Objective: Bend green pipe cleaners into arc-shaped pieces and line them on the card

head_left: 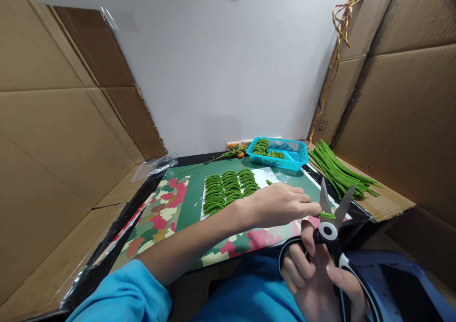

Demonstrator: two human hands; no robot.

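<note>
My right hand (313, 274) is wrapped round the black-and-grey handles of a pair of scissors (328, 231), whose blades point up and stand apart. My left hand (285, 201) reaches across from the left, its fingers closed on one end of a short green pipe cleaner (327, 215). The other end lies between the scissor blades, near the pivot. Behind my left forearm, curved green pipe cleaner pieces (228, 186) are laid in three columns on a white sheet (265, 174); the arm hides part of them.
A blue plastic basket (301, 160) holds more curved green pieces. Long green pipe cleaners (338, 170) lie in a bundle on cardboard at the right. An orange-flowered stem (237, 151) lies at the back of the green mat (192, 194). Cardboard walls (409, 84) enclose both sides.
</note>
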